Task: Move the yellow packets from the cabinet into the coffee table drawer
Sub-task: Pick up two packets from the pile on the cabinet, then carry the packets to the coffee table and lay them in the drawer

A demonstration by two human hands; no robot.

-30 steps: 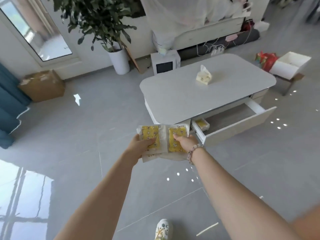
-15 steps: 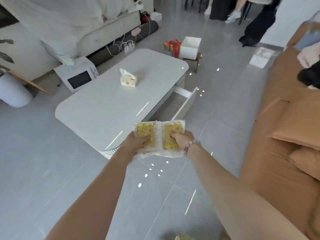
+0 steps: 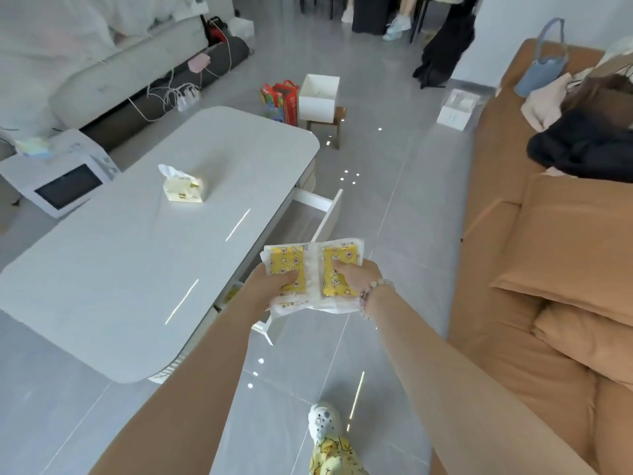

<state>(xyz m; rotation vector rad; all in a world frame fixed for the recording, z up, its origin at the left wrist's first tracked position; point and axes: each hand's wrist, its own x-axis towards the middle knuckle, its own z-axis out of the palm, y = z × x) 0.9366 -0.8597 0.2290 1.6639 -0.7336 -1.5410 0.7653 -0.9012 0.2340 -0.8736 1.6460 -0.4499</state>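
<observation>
I hold a stack of yellow packets (image 3: 310,265) in clear wrappers with both hands, side by side, over the near end of the open coffee table drawer (image 3: 329,214). My left hand (image 3: 272,282) grips the left packets with the thumb on top. My right hand (image 3: 356,277), with a bead bracelet at the wrist, grips the right packets. The drawer sticks out from the white coffee table (image 3: 137,255) toward the sofa; part of its inside is hidden behind the packets. A bit of yellow (image 3: 232,292) shows inside the drawer's near end.
A tissue pack (image 3: 183,186) lies on the table top. An orange sofa (image 3: 548,269) runs along the right. Beyond the table stand a white box on a stool (image 3: 318,97) and a red bag (image 3: 282,101). A white appliance (image 3: 61,176) sits on the floor at left.
The view has swung right and I have walked closer, alongside the table between it and the sofa. Both hands still grip the packets, now over the open drawer.
</observation>
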